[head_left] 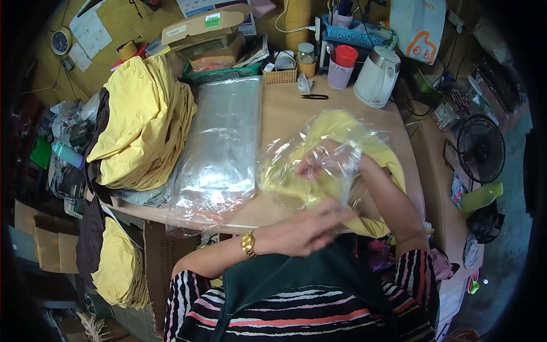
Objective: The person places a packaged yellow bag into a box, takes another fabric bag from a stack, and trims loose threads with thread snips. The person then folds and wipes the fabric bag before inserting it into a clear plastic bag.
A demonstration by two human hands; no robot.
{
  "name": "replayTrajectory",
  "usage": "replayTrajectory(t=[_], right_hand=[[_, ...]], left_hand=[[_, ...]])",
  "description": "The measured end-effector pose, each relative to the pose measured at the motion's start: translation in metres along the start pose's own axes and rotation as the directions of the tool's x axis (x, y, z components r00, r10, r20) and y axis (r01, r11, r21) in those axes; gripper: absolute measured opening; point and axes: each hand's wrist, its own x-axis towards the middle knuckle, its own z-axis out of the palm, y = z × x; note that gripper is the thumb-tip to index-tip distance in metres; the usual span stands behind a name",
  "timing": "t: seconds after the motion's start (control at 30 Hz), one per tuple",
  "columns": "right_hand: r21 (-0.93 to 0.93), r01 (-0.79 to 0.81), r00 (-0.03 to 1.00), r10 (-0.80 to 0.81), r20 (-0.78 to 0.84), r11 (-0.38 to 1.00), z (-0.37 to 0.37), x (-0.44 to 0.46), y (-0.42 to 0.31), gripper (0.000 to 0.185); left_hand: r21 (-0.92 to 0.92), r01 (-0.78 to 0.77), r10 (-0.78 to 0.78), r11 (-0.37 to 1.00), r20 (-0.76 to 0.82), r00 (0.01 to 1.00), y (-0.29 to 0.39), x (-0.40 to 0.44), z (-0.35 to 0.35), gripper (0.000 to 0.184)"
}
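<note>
A clear plastic bag [279, 165] lies over a piece of yellow fabric [336, 126] on the table. Inside or behind the bag's film is my right hand [322, 159], its fingers partly veiled by plastic glare, touching the yellow fabric; what it grips cannot be made out. My left hand [307, 227], below a gold watch [248, 244] on the wrist, is at the bag's near edge, its fingers blurred by motion. Left of the bag lies a stack of flat clear bags [222, 131]. Folded yellow fabric [137, 114] is piled further left.
Small black snips [314, 97] lie near the back of the table [279, 105]. A white kettle [377, 77], a pink cup [341, 74] and a green basket [228, 74] stand along the back. A black fan [481, 148] is at the right.
</note>
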Motion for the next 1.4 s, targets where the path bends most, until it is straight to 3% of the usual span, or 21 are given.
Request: replayTrajectory(t=[0.03, 0.07, 0.1, 0.13, 0.2, 0.23, 0.27, 0.37, 0.5, 0.6, 0.67, 0.8, 0.9, 0.97, 1.07, 1.17, 1.23, 1.27, 1.3, 1.33, 1.4], right_hand=[[0.308, -0.08, 0.991, 0.041, 0.13, 0.948, 0.005, 0.009, 0.01, 0.058], [0.309, -0.082, 0.99, 0.043, 0.132, 0.948, 0.013, 0.015, 0.019, 0.058], [-0.29, -0.065, 0.965, -0.014, -0.261, 0.955, 0.026, 0.019, 0.026, 0.063], [-0.747, -0.259, 0.811, -0.282, -0.512, 0.612, 0.04, 0.022, 0.037, 0.068], [-0.778, -0.315, 0.813, -0.268, -0.516, 0.544, 0.074, 0.025, 0.071, 0.072], [-0.836, -0.181, 0.88, -0.294, -0.372, 0.518, 0.072, 0.023, 0.067, 0.073], [-0.867, -0.037, 0.924, -0.313, -0.218, 0.497, 0.07, 0.02, 0.059, 0.074], [-0.788, -0.045, 0.932, -0.258, -0.254, 0.613, 0.086, 0.024, 0.052, 0.071], [-0.716, -0.246, 0.892, -0.137, -0.431, 0.653, 0.09, 0.023, 0.054, 0.068], [-0.715, -0.172, 0.923, -0.143, -0.357, 0.677, 0.097, 0.009, 0.037, 0.065], [-0.705, -0.032, 0.937, -0.224, -0.268, 0.709, 0.105, 0.008, 0.032, 0.064], [-0.678, -0.099, 0.93, -0.175, -0.324, 0.728, 0.089, 0.015, 0.046, 0.06], [-0.604, -0.349, 0.876, 0.02, -0.482, 0.717, 0.059, 0.002, 0.068, 0.058], [-0.497, -0.528, 0.786, 0.175, -0.593, 0.689, 0.036, -0.01, 0.088, 0.057], [-0.351, -0.708, 0.639, 0.342, -0.689, 0.613, 0.007, -0.023, 0.106, 0.054], [-0.35, -0.697, 0.65, 0.344, -0.678, 0.626, 0.005, -0.016, 0.096, 0.052], [-0.429, -0.55, 0.779, 0.255, -0.572, 0.717, 0.029, -0.012, 0.052, 0.055], [-0.448, -0.46, 0.84, 0.211, -0.501, 0.767, 0.043, -0.011, 0.029, 0.058], [-0.536, -0.389, 0.863, 0.094, -0.496, 0.749, 0.064, -0.005, 0.041, 0.062], [-0.622, -0.318, 0.879, -0.025, -0.477, 0.715, 0.077, 0.005, 0.058, 0.066], [-0.594, -0.365, 0.881, 0.06, -0.469, 0.717, 0.067, 0.023, 0.061, 0.07]], left_hand=[[-0.186, -0.077, 0.116, 0.98, 0.208, 0.971, 0.004, 0.005, 0.0, 0.068], [-0.188, -0.076, 0.116, 0.979, 0.207, 0.972, 0.01, 0.009, -0.004, 0.068], [-0.154, -0.048, 0.096, 0.987, 0.325, 0.941, 0.017, 0.012, -0.009, 0.068], [-0.115, -0.028, 0.076, 0.993, 0.44, 0.895, 0.027, 0.017, -0.017, 0.068], [0.082, 0.106, -0.133, 0.991, 0.513, 0.848, 0.051, 0.029, -0.057, 0.06], [0.185, 0.17, -0.245, 0.968, 0.544, 0.802, 0.05, 0.036, -0.08, 0.056], [0.134, 0.153, -0.191, 0.979, 0.34, 0.921, 0.031, 0.046, -0.094, 0.057], [0.254, 0.24, -0.234, 0.937, -0.053, 0.971, -0.03, 0.095, -0.126, 0.07], [0.649, 0.295, -0.349, 0.701, -0.049, 0.936, -0.135, 0.135, -0.061, 0.088], [0.624, 0.183, -0.358, 0.76, 0.167, 0.919, -0.136, 0.137, -0.036, 0.067], [0.341, 0.122, -0.258, 0.932, 0.39, 0.884, -0.165, 0.141, -0.009, 0.033], [0.313, -0.134, 0.087, 0.94, 0.16, 0.983, -0.098, 0.146, 0.004, 0.016], [0.393, -0.134, 0.035, 0.91, 0.247, 0.968, -0.025, 0.151, -0.015, 0.019], [0.631, -0.024, -0.197, 0.775, 0.278, 0.94, 0.008, 0.131, -0.029, 0.032], [0.649, -0.024, 0.007, 0.76, 0.029, 1.0, 0.001, 0.065, -0.026, 0.051], [0.705, 0.254, -0.246, 0.662, -0.116, 0.962, -0.021, 0.016, -0.016, 0.066], [0.314, 0.438, -0.214, 0.842, -0.551, 0.806, -0.068, -0.01, 0.007, 0.084], [0.318, 0.435, -0.209, 0.842, -0.551, 0.808, -0.083, -0.018, 0.017, 0.084], [-0.233, 0.328, -0.402, 0.916, -0.493, 0.772, -0.095, -0.022, 0.026, 0.088], [-0.719, 0.155, -0.537, 0.678, -0.34, 0.772, -0.107, -0.025, 0.035, 0.094], [-0.783, 0.128, -0.575, 0.609, -0.325, 0.751, -0.132, -0.03, 0.048, 0.093]])
